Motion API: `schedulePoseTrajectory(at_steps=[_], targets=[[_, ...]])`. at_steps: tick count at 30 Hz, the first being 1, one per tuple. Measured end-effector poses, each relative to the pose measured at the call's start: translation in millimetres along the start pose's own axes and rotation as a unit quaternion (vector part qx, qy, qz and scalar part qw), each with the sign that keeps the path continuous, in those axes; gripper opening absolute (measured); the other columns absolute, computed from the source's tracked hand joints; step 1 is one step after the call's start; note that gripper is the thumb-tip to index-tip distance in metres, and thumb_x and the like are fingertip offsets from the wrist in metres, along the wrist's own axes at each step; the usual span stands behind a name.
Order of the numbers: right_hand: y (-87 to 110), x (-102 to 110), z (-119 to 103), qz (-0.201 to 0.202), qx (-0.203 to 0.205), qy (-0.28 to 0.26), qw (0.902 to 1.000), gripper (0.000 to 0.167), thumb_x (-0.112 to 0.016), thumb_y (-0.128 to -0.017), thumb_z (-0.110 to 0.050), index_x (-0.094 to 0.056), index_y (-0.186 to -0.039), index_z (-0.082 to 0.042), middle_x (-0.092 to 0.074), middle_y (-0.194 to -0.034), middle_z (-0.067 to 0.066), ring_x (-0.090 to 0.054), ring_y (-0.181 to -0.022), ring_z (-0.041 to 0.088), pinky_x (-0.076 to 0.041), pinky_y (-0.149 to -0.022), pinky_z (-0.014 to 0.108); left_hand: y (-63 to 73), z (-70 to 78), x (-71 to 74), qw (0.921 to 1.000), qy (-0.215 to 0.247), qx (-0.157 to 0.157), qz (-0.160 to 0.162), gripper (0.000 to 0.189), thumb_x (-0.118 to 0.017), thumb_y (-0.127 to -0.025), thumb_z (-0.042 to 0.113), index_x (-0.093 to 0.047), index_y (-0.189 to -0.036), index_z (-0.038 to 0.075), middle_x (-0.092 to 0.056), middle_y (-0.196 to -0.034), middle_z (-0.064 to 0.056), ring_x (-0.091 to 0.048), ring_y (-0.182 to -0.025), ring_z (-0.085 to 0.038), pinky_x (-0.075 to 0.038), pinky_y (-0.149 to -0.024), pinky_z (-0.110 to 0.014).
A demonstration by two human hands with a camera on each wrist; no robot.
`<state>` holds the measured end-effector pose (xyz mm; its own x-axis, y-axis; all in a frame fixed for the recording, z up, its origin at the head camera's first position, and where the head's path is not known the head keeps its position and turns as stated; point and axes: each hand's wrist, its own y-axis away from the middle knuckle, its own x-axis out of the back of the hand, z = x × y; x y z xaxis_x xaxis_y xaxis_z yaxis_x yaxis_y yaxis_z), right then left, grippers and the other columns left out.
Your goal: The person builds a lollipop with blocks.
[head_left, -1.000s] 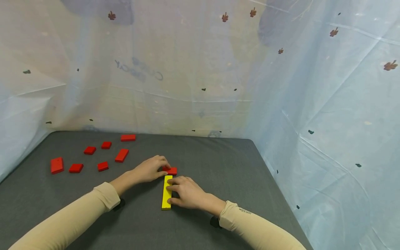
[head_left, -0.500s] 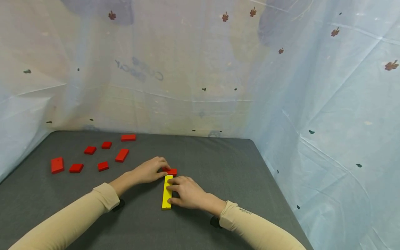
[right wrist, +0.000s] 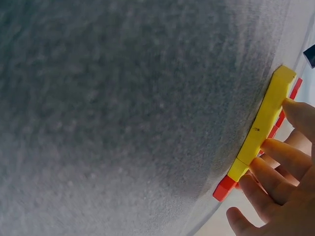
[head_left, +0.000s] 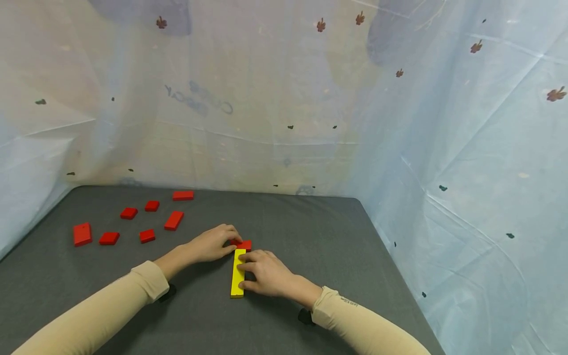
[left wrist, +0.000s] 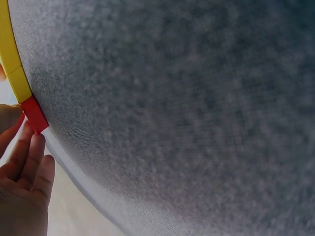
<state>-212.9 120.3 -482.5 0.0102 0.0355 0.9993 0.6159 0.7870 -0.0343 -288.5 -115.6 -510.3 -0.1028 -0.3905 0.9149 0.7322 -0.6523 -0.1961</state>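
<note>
A yellow strip (head_left: pixel 237 276) lies on the dark table, pointing away from me. The right wrist view shows a seam in it, between a long yellow block (right wrist: pixel 263 118) and a shorter yellow block (right wrist: pixel 237 169). Against the strip's far end sits a red block (head_left: pixel 245 245), partly covered by my left hand (head_left: pixel 215 244), which pinches it between thumb and fingers. From the right side, the spread fingertips of my right hand (head_left: pixel 268 276) touch the yellow strip along its length.
Several red blocks lie scattered at the left, among them a long one (head_left: pixel 82 234), another (head_left: pixel 174 220) and one near the back edge (head_left: pixel 183 195). A pale plastic sheet (head_left: pixel 248 98) hangs behind and to the right of the grey-black table (head_left: pixel 310 236).
My left hand and the red block have shifted slightly toward me, closer onto the strip's far end. The right hand and the yellow strip stay nearly still.
</note>
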Motion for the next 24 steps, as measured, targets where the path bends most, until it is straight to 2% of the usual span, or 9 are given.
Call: schedulePoseTrajectory(at_steps=[9,15,18,24], targets=[[0.7,-3,0,0.020,-0.001,-0.021,0.9996,0.045,-0.071,-0.099,-0.045,-0.072,-0.135,-0.019,-0.059,-0.147,0.001,-0.053,-0.136,0.020,-0.043,-0.114,0.042,4.9,1.9,3.6,0.9997,-0.013,-0.006,0.022,0.019,-0.077,-0.096,0.014,-0.076,-0.114,0.014,-0.066,-0.120,-0.003,-0.063,-0.109,-0.025,-0.055,-0.094,-0.047],[2.0,-4,-1,0.029,-0.009,-0.025,0.9992,0.045,-0.074,-0.097,-0.044,-0.071,-0.136,-0.020,-0.059,-0.147,0.001,-0.053,-0.136,0.020,-0.044,-0.113,0.042,11.5,-0.1,12.3,0.9985,-0.016,0.010,0.052,0.024,-0.077,-0.096,0.015,-0.076,-0.119,0.012,-0.064,-0.126,-0.006,-0.062,-0.115,-0.030,-0.054,-0.096,-0.051],[3.0,-2,-3,0.025,-0.021,-0.028,0.9991,0.050,-0.073,-0.098,-0.045,-0.067,-0.141,-0.020,-0.058,-0.149,0.001,-0.052,-0.138,0.020,-0.043,-0.114,0.043,16.1,-5.2,17.2,0.9967,-0.024,0.015,0.076,0.027,-0.078,-0.095,0.015,-0.075,-0.121,0.010,-0.064,-0.127,-0.008,-0.061,-0.115,-0.032,-0.054,-0.095,-0.053],[4.3,2,-4,0.023,-0.061,-0.071,0.9953,0.057,-0.069,-0.100,-0.047,-0.059,-0.149,-0.020,-0.051,-0.156,0.003,-0.049,-0.141,0.023,-0.042,-0.114,0.050,32.5,-21.9,27.6,0.9907,-0.035,0.033,0.127,0.029,-0.079,-0.093,0.011,-0.075,-0.121,0.007,-0.064,-0.126,-0.010,-0.061,-0.113,-0.034,-0.054,-0.093,-0.055]])
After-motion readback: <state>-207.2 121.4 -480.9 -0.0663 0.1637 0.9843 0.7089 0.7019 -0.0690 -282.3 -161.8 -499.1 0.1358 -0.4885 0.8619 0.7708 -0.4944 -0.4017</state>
